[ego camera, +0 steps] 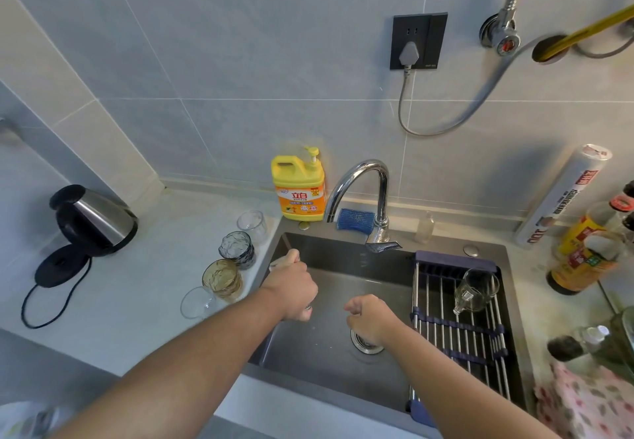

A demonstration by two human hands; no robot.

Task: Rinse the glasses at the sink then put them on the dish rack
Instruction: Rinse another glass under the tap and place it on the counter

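Yellow detergent bottle [297, 187] labelled 立白, left hand [291, 284] gripping possibly a glass [282, 260]

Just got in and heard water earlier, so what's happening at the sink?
A person is rinsing glasses. The left hand grips a clear glass over the sink, near its left wall; the right hand hangs loosely curled above the drain, holding nothing. One glass already lies on the dish rack across the sink's right side. Four more glasses wait on the counter to the left. No water stream shows at the faucet.
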